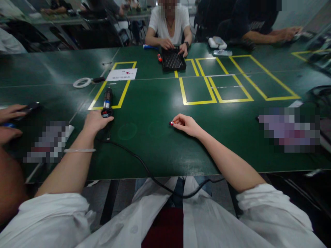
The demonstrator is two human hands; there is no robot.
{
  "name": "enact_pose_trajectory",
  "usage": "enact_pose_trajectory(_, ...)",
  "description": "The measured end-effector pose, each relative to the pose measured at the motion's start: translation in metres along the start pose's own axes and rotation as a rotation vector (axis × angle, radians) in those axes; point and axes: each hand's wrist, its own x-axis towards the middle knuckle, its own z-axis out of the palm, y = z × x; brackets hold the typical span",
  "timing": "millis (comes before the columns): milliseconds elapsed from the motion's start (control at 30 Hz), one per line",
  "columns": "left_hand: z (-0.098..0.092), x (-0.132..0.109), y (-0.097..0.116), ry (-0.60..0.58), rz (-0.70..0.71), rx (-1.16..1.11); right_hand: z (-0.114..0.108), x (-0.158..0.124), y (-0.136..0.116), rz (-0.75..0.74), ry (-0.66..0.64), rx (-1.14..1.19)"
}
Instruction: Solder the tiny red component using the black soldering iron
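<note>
My left hand point(96, 121) closes about the near end of a black cylindrical tool point(107, 100) with blue and silver bands. Its thumb lies across that end, while the other fingers are mostly hidden. The tool's far part reaches into a yellow-taped rectangle on the green table point(144, 151). Over the table's middle, my right hand point(187, 124) pinches a small red piece point(171, 123) between thumb and fingertips. That piece is too small to make out its kind.
A black cable point(137, 156) runs from beside my left hand over the table edge to my lap. Opposite, a person point(169, 24) handles a black tray point(173, 65). A white paper point(121, 74) and white cable coil point(82, 82) lie ahead left. Another person's hand point(11, 113) is at left.
</note>
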Motion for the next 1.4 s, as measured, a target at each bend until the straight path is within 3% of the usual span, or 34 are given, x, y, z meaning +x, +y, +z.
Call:
enact_pose_trajectory(100,0.003,-0.011,0.031,-0.048,-0.091,0.174,0.0,0.001,0.0,-0.005,0.0,0.006)
enact_pose_trajectory(533,0.032,-0.066,0.179,-0.078,0.228,0.014,-0.003,0.002,0.0,-0.022,0.095,-0.055)
enact_pose_trajectory(700,0.044,-0.087,0.222,-0.087,0.365,-0.062,-0.007,0.003,0.004,0.002,0.176,-0.032)
enact_pose_trajectory(833,0.049,-0.101,0.241,-0.061,0.471,-0.043,-0.008,0.003,0.008,-0.028,0.188,-0.002)
enact_pose_trajectory(967,0.046,-0.112,0.25,-0.075,0.481,0.03,-0.006,0.003,0.01,-0.051,0.157,-0.011)
enact_pose_trajectory(1400,0.048,-0.116,0.25,-0.049,0.506,0.006,-0.005,0.004,0.009,-0.173,0.171,-0.354)
